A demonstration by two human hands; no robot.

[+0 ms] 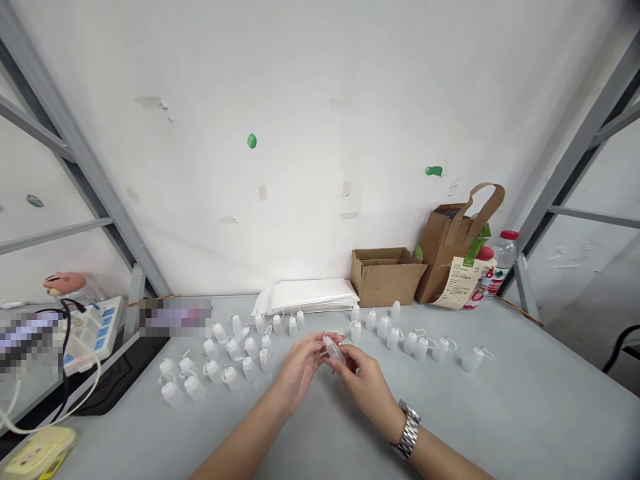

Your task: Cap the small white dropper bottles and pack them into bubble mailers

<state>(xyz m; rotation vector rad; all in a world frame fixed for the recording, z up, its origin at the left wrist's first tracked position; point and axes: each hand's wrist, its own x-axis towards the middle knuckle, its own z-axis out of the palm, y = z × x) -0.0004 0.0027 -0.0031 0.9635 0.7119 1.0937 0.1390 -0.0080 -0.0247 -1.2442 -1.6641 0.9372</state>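
A small translucent plastic squeeze bottle [335, 351] is tilted between my two hands above the grey table. My right hand [369, 383] pinches its lower body between thumb and fingers. Around the bottle's capped upper end, the fingers of my left hand [299, 372] are closed; part of the cap is hidden by them. Several similar bottles with looped cap straps, such as one bottle [231, 379], stand in loose rows to the left of my left hand. More of them, including a bottle [421, 347], stand beyond and to the right of my right hand.
Against the wall lie stacked white envelopes [313, 295], beside a cardboard box [387, 279], a brown paper bag [440, 247] and a red-capped bottle [504, 257]. On the left are a power strip [95, 333], cables and a yellow case [40, 452]. Metal frame posts border both sides.
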